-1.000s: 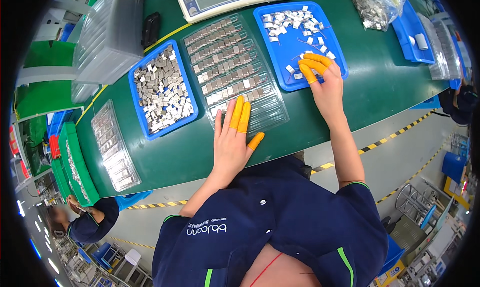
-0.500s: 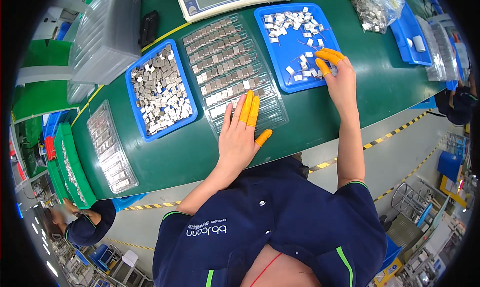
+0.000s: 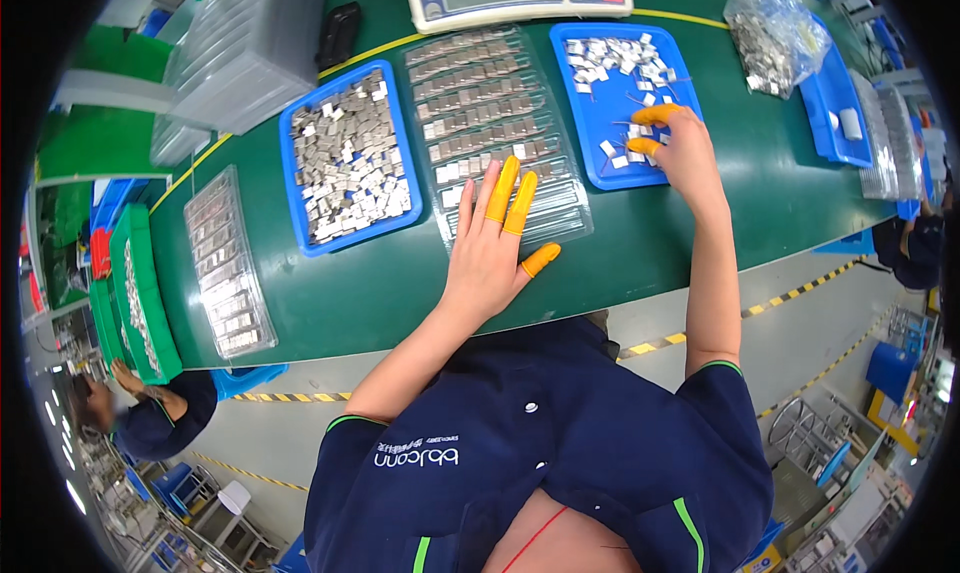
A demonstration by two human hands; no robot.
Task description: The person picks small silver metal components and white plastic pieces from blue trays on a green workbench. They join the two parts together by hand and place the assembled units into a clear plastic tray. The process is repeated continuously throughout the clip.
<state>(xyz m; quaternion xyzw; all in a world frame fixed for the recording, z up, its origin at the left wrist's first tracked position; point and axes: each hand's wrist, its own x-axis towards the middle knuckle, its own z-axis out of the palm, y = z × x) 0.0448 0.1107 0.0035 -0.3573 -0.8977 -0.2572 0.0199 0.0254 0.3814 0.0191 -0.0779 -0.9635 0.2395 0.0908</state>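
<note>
My left hand lies with fingers spread on the near end of a clear plastic tray, whose rows hold small grey and white pieces. Yellow finger cots cover its thumb and two fingers. My right hand, also in yellow cots, is over the near right part of a blue tray. Its thumb and forefinger are apart, close to small white connectors with thin wires. More white connectors lie at that tray's far end. Whether the right fingertips touch one is unclear.
To the left stand a blue tray heaped with small metal-and-white pieces, another filled clear tray and stacked clear trays. A scale stands at the back. A plastic bag of parts rests far right, by a blue bin.
The view has shifted, so the trays appear farther right. My right thumb and forefinger have spread apart and reach lower over the connectors. My left hand stays on the clear tray.
</note>
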